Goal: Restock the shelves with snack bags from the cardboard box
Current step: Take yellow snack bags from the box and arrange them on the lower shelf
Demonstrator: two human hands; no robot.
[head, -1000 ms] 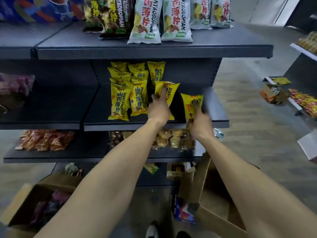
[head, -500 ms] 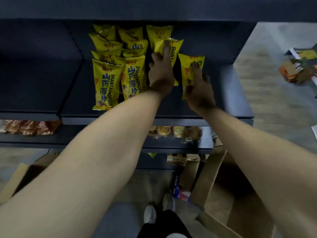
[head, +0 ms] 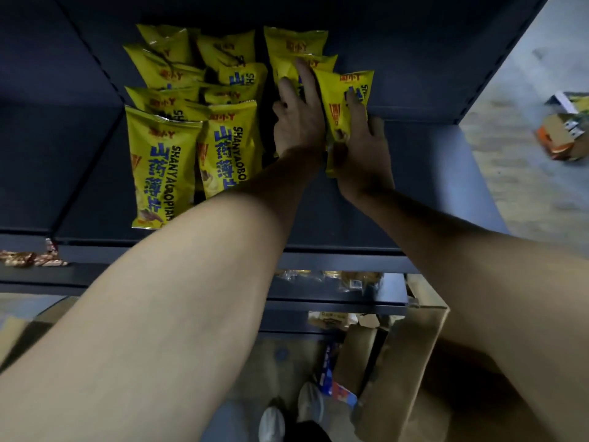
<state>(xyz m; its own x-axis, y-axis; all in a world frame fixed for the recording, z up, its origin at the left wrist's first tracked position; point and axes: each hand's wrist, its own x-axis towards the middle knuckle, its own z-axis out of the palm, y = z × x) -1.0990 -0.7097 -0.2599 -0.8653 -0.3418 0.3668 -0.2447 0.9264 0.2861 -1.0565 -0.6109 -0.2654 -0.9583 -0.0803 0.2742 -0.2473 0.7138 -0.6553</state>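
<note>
Right hand: the right hand (head: 361,154) grips a glossy yellow foil snack bag with blue lettering (head: 345,103), fingers curled round its lower half, index finger laid up its front.
Left hand: the left hand (head: 298,122) presses straight, spread fingers against the yellow bags just behind, holding that column back.
Bag position: upright on the dark blue metal shelf (head: 414,193), at the front of the rightmost of 3 columns.
Other stock: 2 fuller columns of matching yellow bags (head: 162,173) stand to the left.
Source: the open brown cardboard box (head: 408,362) sits on the floor below; its contents are probably hidden by the arms.
Risk: once released, the slick, puffy bag could tip forward, since little bare shelf supports its base; lifting the left hand early could let the column behind topple.
</note>
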